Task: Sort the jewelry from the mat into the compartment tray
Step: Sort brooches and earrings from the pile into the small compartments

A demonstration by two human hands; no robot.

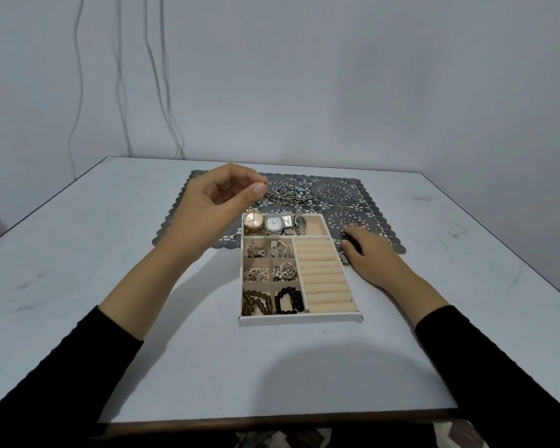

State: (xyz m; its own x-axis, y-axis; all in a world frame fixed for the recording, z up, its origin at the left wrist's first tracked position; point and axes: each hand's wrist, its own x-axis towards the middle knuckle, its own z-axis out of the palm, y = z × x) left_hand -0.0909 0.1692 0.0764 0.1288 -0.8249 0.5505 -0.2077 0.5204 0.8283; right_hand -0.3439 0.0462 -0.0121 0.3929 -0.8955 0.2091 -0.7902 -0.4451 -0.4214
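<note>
We are partway through the sort: the compartment tray [299, 319] sits on the pale surface [94, 253] with its far edge over the lacy dark mat [369, 218], and much of it is filled. Watches [274, 223] lie across the far row, the four small middle cells hold mixed metal bits, the two near cells hold dark bead bracelets [289, 300], and the ribbed ring rolls [324, 276] on the right show no rings. What remains is on the mat: a tangle of chains [285, 194] beyond the tray and a scatter of thin rings [340, 197] to its right. Our left hand [214, 202] is raised over the mat's near left part, its grip pinched with thumb and forefinger tips together just beside the chain pile; whether something small is caught between them we cannot tell. Our right hand [366, 250] rests palm down on the mat just beside the tray's right wall, fingers loosely curled, and we see nothing held in it. We judge the step in hand to be picking from the chain pile. The next move likely calls for a fine pinch on a single strand, lifting slowly so it draws free of the knot without dragging the others, while the right hand steadies the tray.
</note>
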